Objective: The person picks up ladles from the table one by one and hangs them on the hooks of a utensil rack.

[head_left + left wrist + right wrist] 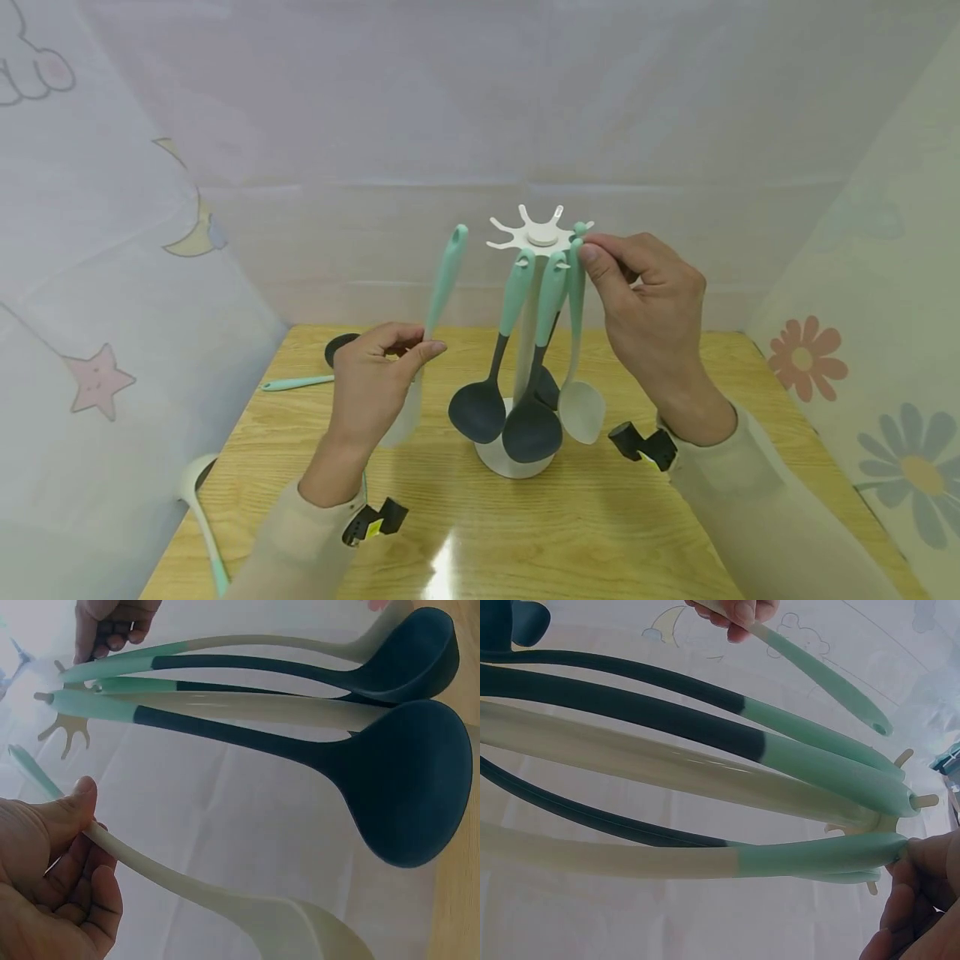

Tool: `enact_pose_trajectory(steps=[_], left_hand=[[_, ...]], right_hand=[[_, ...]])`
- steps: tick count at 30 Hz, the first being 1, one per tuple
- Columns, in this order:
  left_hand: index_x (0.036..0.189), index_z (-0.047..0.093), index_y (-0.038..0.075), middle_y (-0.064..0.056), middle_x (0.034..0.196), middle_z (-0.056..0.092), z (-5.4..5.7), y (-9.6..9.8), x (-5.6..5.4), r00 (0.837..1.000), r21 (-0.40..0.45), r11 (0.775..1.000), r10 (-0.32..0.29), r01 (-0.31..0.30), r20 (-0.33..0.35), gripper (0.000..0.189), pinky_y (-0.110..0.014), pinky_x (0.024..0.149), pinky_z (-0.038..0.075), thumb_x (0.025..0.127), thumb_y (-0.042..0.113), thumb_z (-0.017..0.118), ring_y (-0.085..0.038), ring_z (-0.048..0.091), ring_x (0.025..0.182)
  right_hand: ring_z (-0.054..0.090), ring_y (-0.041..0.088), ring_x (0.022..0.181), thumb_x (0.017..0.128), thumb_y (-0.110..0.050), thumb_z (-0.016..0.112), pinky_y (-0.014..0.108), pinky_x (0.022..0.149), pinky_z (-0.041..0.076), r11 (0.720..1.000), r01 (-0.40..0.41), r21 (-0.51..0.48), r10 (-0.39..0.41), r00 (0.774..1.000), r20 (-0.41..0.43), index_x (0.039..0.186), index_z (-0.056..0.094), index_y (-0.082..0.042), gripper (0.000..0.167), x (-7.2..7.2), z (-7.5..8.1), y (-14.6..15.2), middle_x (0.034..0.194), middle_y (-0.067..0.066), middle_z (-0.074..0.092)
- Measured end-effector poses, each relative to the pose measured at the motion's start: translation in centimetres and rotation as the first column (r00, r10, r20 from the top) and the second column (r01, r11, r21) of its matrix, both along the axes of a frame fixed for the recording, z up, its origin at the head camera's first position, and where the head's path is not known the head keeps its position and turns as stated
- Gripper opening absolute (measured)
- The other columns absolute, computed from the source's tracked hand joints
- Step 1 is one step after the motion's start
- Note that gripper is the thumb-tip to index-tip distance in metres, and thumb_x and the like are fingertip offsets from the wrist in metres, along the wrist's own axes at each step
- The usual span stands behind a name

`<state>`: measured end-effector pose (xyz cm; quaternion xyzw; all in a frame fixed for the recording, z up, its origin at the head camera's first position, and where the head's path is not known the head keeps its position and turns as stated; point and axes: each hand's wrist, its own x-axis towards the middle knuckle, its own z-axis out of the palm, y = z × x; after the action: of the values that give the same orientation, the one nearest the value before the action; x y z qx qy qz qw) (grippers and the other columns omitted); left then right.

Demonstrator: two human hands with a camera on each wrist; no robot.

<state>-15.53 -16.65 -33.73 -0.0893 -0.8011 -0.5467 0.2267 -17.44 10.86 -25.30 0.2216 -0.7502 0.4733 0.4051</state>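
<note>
My left hand (pixel 375 383) pinches the stem of a cream ladle (pixel 180 881) with a mint handle. The ladle is upright, left of a white utensil rack (pixel 517 458); its bowl is partly cut off in the left wrist view. My right hand (pixel 656 304) pinches the top of the mint handle of a cream spoon (pixel 582 412) at the rack's right side. Whether its hole is fully over the hook is hidden by the fingers. Two dark ladles (pixel 477 412) hang at the rack's front. Another dark utensil (pixel 547 387) hangs behind them, mostly hidden.
Several prongs (pixel 504 225) at the rack's back and left carry nothing. On the wooden table (pixel 600 533), a dark-headed utensil with a mint handle (pixel 296 383) lies behind my left hand. A cream ladle (pixel 201 508) lies at the left edge. Patterned cloth surrounds the table.
</note>
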Motion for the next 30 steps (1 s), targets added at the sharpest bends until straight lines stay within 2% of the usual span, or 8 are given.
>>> enact_pose_trajectory(steps=[10, 20, 30], left_hand=[[0.104, 0.085, 0.012, -0.002, 0.094, 0.081, 0.2, 1.1, -0.2, 1.0, -0.052, 0.999, -0.011, 0.011, 0.015, 0.02, -0.025, 0.069, 0.055, 0.086, 0.022, 0.089, -0.013, 0.071, 0.083], [0.104, 0.085, 0.015, 0.001, 0.093, 0.08, 0.4, 1.6, -0.5, 0.996, -0.071, 0.997, -0.026, 0.032, 0.086, 0.02, -0.028, 0.068, 0.054, 0.088, 0.026, 0.088, -0.013, 0.071, 0.081], [0.103, 0.085, 0.015, 0.001, 0.093, 0.079, -0.2, 2.4, -1.4, 0.989, -0.031, 0.998, -0.054, 0.059, 0.137, 0.019, -0.032, 0.071, 0.055, 0.088, 0.026, 0.088, -0.015, 0.07, 0.082]], right_hand=[[0.052, 0.006, 0.07, 0.098, -0.006, 0.076, 0.019, 0.064, 0.041, 1.0, 0.003, -0.013, -0.003, 1.0, 0.001, 0.102, 0.082, 0.003, 0.012, -0.1, -0.1, -0.1, 0.081, -0.017, 0.064], [0.053, 0.005, 0.071, 0.099, -0.006, 0.075, 0.019, 0.064, 0.041, 1.0, -0.003, 0.006, 0.003, 1.0, -0.003, 0.103, 0.082, 0.003, 0.012, 0.1, 0.1, 0.0, 0.083, -0.021, 0.063], [0.053, 0.005, 0.071, 0.098, -0.006, 0.076, 0.018, 0.064, 0.041, 1.0, -0.003, -0.001, 0.003, 1.0, -0.006, 0.102, 0.082, 0.003, 0.012, 0.0, 0.1, -0.2, 0.083, -0.022, 0.063]])
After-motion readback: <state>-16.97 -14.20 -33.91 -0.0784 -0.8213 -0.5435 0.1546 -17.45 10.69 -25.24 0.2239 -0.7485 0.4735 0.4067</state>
